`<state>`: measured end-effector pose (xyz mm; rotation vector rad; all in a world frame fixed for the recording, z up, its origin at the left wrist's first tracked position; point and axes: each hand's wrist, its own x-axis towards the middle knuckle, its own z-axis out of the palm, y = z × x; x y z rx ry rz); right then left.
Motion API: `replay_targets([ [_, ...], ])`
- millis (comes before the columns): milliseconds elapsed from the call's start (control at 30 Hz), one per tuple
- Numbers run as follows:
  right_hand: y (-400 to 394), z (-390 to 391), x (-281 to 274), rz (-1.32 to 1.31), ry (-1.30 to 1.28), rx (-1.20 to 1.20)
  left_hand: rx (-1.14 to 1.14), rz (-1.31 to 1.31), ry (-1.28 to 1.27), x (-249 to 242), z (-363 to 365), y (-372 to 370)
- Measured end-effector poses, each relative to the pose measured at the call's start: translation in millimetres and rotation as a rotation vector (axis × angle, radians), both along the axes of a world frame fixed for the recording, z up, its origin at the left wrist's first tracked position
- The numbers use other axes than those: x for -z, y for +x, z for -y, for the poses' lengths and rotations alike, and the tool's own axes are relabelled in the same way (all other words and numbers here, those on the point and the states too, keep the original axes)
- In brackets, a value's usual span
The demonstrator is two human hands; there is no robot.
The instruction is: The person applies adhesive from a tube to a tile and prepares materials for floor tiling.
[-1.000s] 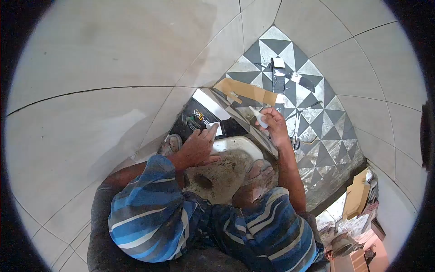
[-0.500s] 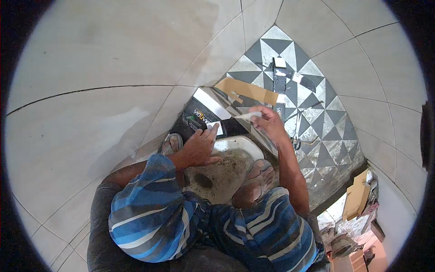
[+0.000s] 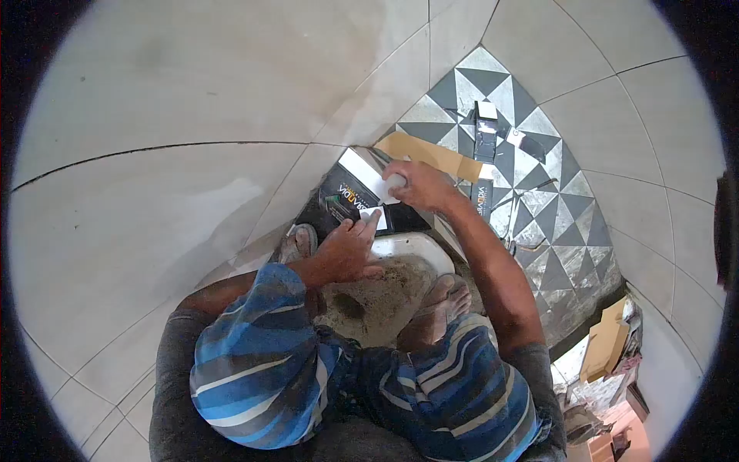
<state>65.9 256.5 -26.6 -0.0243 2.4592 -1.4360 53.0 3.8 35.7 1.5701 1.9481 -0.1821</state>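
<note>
Bottle has swung left, gripped by the fingers of the right hand, at the far right side of the box; left hand fingers, slightly spread, stay on the white piece, bringing both hands to 1 box

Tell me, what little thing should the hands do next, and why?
Maybe the right hand should ease the white bottle closer to the small white piece: the left hand touches that piece, over the black printed board, and the bottle is near but apart from it.
</note>
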Motion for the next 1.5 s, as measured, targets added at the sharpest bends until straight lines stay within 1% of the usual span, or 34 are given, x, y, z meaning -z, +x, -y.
replay_targets([
  [67,-3,3,11,0.013,0.023,-0.044,-0.005,-0.014,-0.007,-1,-1,1],
  [100,-4,3,10,0.014,0.022,-0.046,-0.007,-0.013,-0.008,1,1,1],
  [167,-6,3,8,-0.018,0.028,-0.077,0.031,-0.068,0.073,4,4,3],
  [300,-16,8,7,-0.013,0.078,-0.110,0.067,-0.087,0.037,5,2,3],
  [367,-25,10,3,0.010,0.091,-0.192,0.044,-0.088,0.057,8,3,3],
  [400,-27,13,-2,0.010,0.089,-0.191,0.045,-0.088,0.056,10,4,4],
  [467,-31,16,-13,0.103,0.118,-0.181,-0.014,-0.059,0.103,15,6,6],
  [600,-33,18,-5,0.108,0.097,-0.202,0.010,-0.076,0.085,14,6,6],
  [667,-30,16,2,0.025,0.086,-0.192,-0.025,-0.042,0.066,14,6,5],
  [700,-28,14,3,0.025,0.085,-0.193,-0.025,-0.042,0.065,11,4,4],
  [767,-21,9,4,-0.011,0.065,-0.105,-0.020,-0.011,0.009,5,0,2],
  [800,-21,8,3,-0.010,0.065,-0.104,-0.019,-0.010,0.010,4,-1,2],
  [900,-26,10,-2,-0.033,0.063,-0.151,0.022,-0.038,-0.015,3,-1,2],
  [967,-30,15,-7,0.071,0.044,-0.180,-0.018,-0.030,0.004,7,0,4],
  [1200,-32,14,-7,0.033,0.085,-0.208,-0.004,-0.065,0.044,12,4,4],
  [1267,-30,7,-14,0.107,0.143,-0.198,0.078,-0.023,-0.086,7,0,0],
  [1300,-29,8,-10,0.109,0.143,-0.197,0.079,-0.022,-0.086,9,1,2],
  [1367,-27,9,0,0.035,0.100,-0.166,0.024,-0.037,0.001,11,4,4],
  [1467,-31,16,-12,0.082,0.093,-0.183,0.014,-0.040,-0.011,8,3,3],
  [1500,-30,18,-7,0.082,0.092,-0.185,0.013,-0.040,-0.013,11,5,3],
])
